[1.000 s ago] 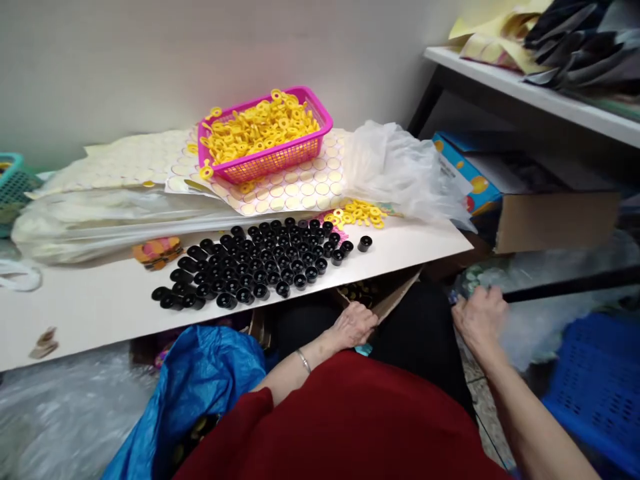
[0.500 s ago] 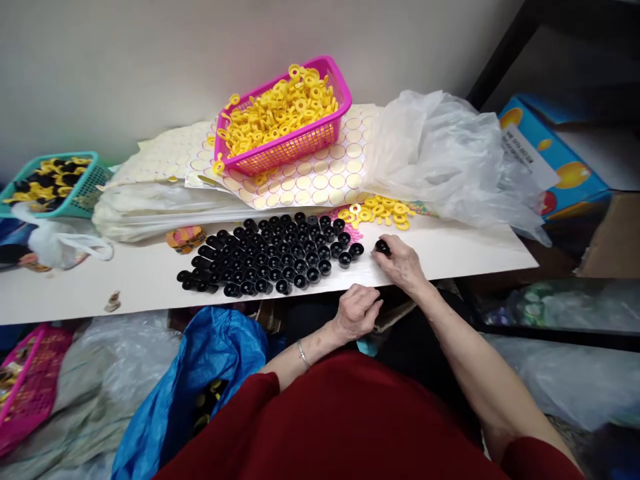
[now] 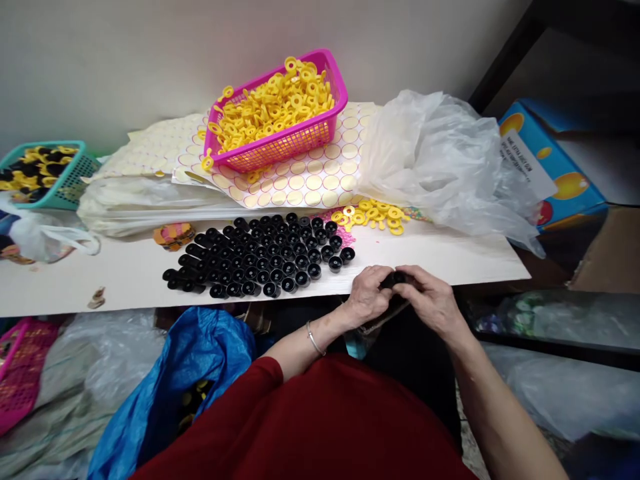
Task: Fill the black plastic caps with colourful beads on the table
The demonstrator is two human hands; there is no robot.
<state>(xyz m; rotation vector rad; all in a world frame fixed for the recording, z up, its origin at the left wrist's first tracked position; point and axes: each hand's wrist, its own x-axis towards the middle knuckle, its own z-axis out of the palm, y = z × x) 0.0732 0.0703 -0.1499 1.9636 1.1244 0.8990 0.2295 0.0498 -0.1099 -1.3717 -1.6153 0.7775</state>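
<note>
Close to the table's front edge, my right hand (image 3: 431,298) pinches a small round black plastic cup (image 3: 399,277) between thumb and fingers. My left hand (image 3: 369,295) meets it from the other side, its curled fingertips against the cup, and partly hides it. To the left, many identical black cups (image 3: 275,260) stand in packed rows on the white table (image 3: 420,250), their hollow ends up; some at the left end lie tilted. A loose pile of yellow plastic rings with tabs (image 3: 370,215) lies behind my hands.
A pink basket (image 3: 285,148) full of yellow rings rests on circle-printed sheets (image 3: 320,180) at the back. Crumpled clear plastic bags (image 3: 430,153) and a blue box (image 3: 570,180) are at the right. A green basket (image 3: 75,183) stands far left; a blue sack (image 3: 150,393) hangs open below.
My right hand has drawn the black cup toward me, to the table's edge. My left hand has moved up and right to meet it. The view has shifted slightly.
</note>
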